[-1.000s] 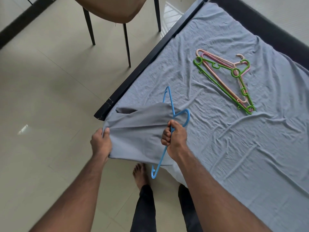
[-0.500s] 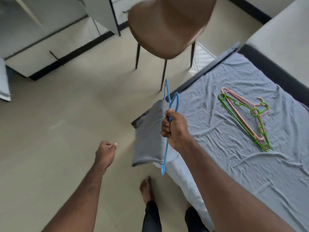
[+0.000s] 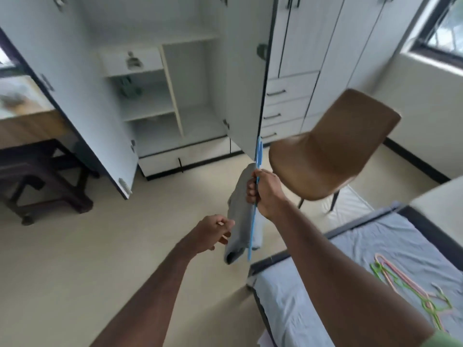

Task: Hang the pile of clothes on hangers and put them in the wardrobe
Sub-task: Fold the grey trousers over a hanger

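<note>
R hand grip is closed round the blue hanger, fingers curled on its upper part just below the hook; hanger is seen edge-on, near vertical, hook end up. A grey garment hangs on it, draped down the L side of the hanger & bunched at the bottom, off the floor, w/ nothing under it but tile. L hand grip is slack: fingers loosely bent, holding nothing, fingertips just beside the garment's L edge; can't tell if they touch the cloth.

Nearest, lower R: bed w/ a wrinkled grey-blue sheet & dark frame, its near corner just below the hanging garment. On the sheet toward the bed's R edge lie the spare hangers, green & pink ones overlapping in a loose pile, flat. Both forearms reach up from the bottom edge; a bit of green sleeve shows at the bottom R corner.

Mid: brown chair on thin dark legs stands on the floor betw. bed & cabinets, just R of the R hand.

Far: white wardrobe w/ both doors swung open. Inside, shelves on the L, a tall bay on the R, a drawer along the base. Blurred small items sit on the upper L shelves, too soft to name. R of it, closed cabinet doors & a stack of drawers w/ dark handles. Far L, a dark wooden desk, partly behind the open L door. Window at top R.
</note>
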Demonstrator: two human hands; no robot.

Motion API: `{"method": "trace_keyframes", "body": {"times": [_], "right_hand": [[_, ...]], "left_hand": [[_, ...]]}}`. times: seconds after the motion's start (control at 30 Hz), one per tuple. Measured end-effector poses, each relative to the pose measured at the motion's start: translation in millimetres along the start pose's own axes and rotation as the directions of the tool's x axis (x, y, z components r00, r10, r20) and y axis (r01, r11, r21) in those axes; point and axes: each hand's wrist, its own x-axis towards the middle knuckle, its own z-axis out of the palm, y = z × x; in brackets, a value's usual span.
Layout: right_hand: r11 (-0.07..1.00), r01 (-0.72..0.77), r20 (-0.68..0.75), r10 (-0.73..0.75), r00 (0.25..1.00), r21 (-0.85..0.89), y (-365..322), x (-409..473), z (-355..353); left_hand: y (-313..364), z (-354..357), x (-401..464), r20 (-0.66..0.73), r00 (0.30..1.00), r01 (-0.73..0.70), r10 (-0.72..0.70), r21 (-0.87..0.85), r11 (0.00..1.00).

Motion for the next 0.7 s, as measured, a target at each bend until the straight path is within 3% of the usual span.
{"method": "trace_keyframes", "body": {"times": [0.1, 0.17, 0.33, 0.4, 0.5, 0.57, 0.7], "right_hand": [[0.997, 0.047, 0.038, -0.049, 0.998, 0.063, -49, -8, 61], [0.989, 0.066, 0.065, -0.075, 0.995, 0.133, -84, -16, 101], [0.944, 0.073, 0.192, -0.141, 0.971, 0.322, -159, -27, 184], [0.942, 0.055, 0.243, -0.142, 0.960, 0.332, -186, -30, 213], [0.951, 0.039, 0.314, -0.139, 0.939, 0.306, -212, -30, 250], [0.960, 0.044, 0.365, -0.147, 0.919, 0.276, -225, -28, 273], [0.982, 0.101, 0.411, -0.160, 0.897, 0.161, -255, -1, 304]], "left_hand": [[47, -56, -22, -0.025, 0.994, -0.103, 0.103, 0.018, 0.995], [75, -98, -40, -0.128, 0.970, -0.202, 0.209, 0.065, 0.977], [117, -188, -74, -0.370, 0.829, -0.467, 0.420, -0.044, 0.883], [128, -219, -78, -0.477, 0.765, -0.470, 0.433, 0.046, 0.882], [145, -257, -68, -0.649, 0.641, -0.353, 0.409, 0.223, 0.909], [159, -281, -58, -0.700, 0.569, -0.334, 0.433, 0.284, 0.899], [186, -326, -39, -0.726, 0.496, -0.405, 0.477, 0.292, 0.866]]}}
